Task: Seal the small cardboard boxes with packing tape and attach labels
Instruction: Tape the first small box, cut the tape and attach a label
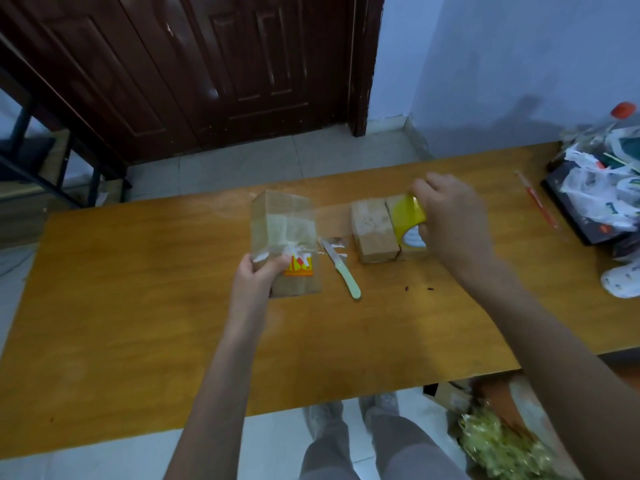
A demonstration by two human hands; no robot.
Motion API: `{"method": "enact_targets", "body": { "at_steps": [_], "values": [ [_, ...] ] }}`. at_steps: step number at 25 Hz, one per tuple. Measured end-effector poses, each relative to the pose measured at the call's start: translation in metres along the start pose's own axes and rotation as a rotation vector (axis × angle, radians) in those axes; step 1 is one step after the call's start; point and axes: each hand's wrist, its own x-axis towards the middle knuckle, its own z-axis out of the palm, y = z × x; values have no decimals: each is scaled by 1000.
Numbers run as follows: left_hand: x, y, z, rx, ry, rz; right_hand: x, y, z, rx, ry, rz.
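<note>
On table (138,306): three boxes (374,233), one knife (341,273).

the room is looking dim and bluish, with soft, even light leaving only a faint shadow on the wall (519,109) and pale glare sitting on the table (138,306). the right hand (453,216) is smearing with motion blur, and the whole picture is reading soft and slightly grainy. the wide lens is bending the table edges and door (194,64) outward toward the frame borders.
</note>
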Motion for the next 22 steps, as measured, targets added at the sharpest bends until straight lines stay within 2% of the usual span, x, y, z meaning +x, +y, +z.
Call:
{"method": "enact_targets", "body": {
  "at_steps": [3,7,12,22],
  "values": [
    [-2,3,0,-24,-44,-23,-4,2,7,-37,-120,21],
    [-1,-2,-8,-41,-86,-31,-3,0,11,-55,-93,-22],
    [-4,-1,-11,-138,-142,-46,-7,-3,18,-84,-150,-19],
    [-18,4,-13,-489,-274,-11,-8,-24,19,5,-159,-24]
  ]
}}
